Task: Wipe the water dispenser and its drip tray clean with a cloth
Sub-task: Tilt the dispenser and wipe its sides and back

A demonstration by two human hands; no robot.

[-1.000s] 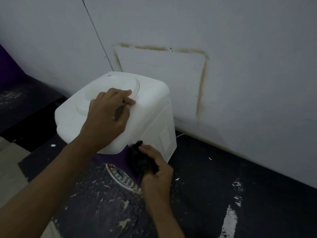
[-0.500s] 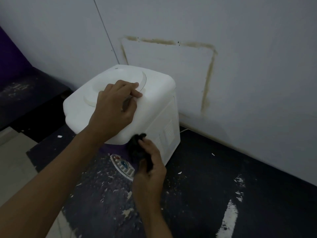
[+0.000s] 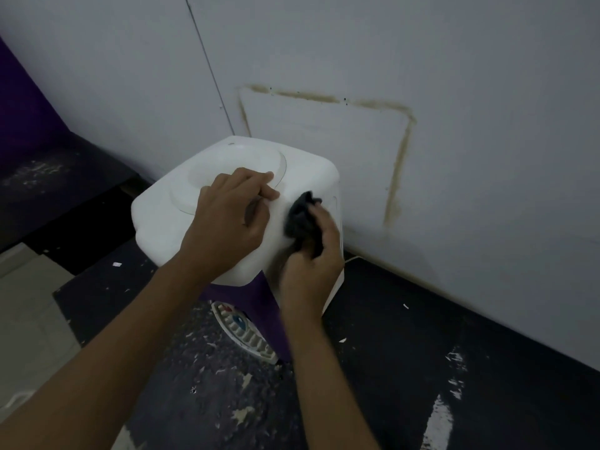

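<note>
A white tabletop water dispenser (image 3: 162, 216) with a purple front stands on a dark counter against the wall. Its white grated drip tray (image 3: 243, 332) sticks out at the bottom front. My left hand (image 3: 227, 222) rests on the dispenser's top, fingers curled over the round lid's edge. My right hand (image 3: 311, 264) grips a dark cloth (image 3: 300, 219) and presses it against the top right corner of the dispenser. The dispenser's taps are hidden under its overhanging top.
The dark counter (image 3: 406, 368) is scuffed, with flakes of white paint. A grey wall (image 3: 422, 76) with a brownish rectangular stain rises right behind the dispenser. A lower dark ledge (image 3: 48, 180) lies at the left, and pale floor tiles (image 3: 29, 313) below it.
My right hand has lifted the cloth from under the dispenser's front overhang up onto its top right corner. My left hand has stayed on the lid.
</note>
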